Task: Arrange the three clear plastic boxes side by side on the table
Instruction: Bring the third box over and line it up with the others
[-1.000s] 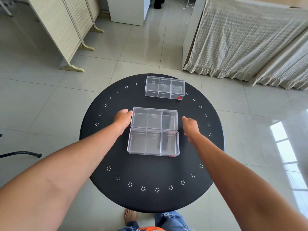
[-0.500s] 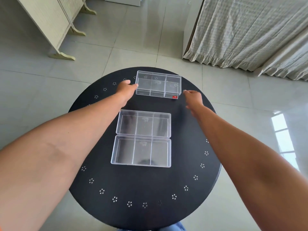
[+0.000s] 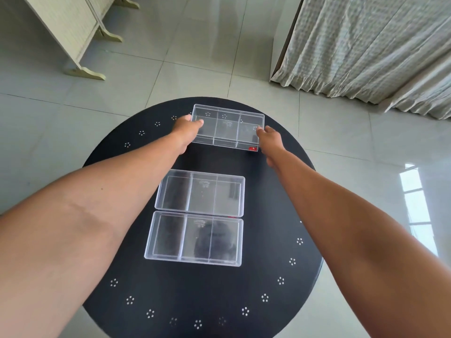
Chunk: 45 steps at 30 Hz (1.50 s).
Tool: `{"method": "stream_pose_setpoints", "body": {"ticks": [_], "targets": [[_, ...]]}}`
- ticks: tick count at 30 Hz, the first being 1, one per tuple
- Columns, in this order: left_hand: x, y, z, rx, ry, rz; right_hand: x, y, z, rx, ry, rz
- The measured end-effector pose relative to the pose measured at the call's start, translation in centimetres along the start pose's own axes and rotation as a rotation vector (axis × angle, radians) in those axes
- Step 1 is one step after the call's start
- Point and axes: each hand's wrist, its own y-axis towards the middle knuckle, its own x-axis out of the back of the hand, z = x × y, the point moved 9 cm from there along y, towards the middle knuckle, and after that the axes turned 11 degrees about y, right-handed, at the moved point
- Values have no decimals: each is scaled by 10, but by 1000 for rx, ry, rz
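Note:
Three clear plastic boxes with inner dividers are on a round black table [image 3: 136, 284]. The far box [image 3: 227, 126] has a small red label at its near right corner and is tilted up toward me. My left hand [image 3: 186, 129] grips its left end, thumb on top. My right hand [image 3: 268, 137] grips its right end. The middle box [image 3: 201, 192] and the near box [image 3: 195, 237] lie flat in the table's centre, long sides touching, one behind the other. A gap of bare table separates them from the far box.
The table rim carries a ring of small white flower marks. On the tiled floor beyond stand a cream folding screen [image 3: 73, 28] at the left and a curtain-draped piece of furniture [image 3: 366, 45] at the right.
Both hands left the middle box, reached forward to the far box and closed on its two ends. The far box now tilts up. The camera view shifted forward.

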Motion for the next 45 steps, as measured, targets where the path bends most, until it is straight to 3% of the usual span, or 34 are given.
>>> {"method": "stream_pose_setpoints", "body": {"ticks": [7, 19, 34, 45], "targets": [[4, -5, 4, -8, -36, 34, -8, -9, -1, 28, 70, -17], [51, -33, 49, 8, -117, -52, -34, -40, -7, 88, 103, 33], [49, -51, 69, 15, -106, 77, -28, -64, -34, 42, 81, -10], [49, -54, 72, -5, 3, 86, -24, -68, -34, 43, -10, 6]]}}
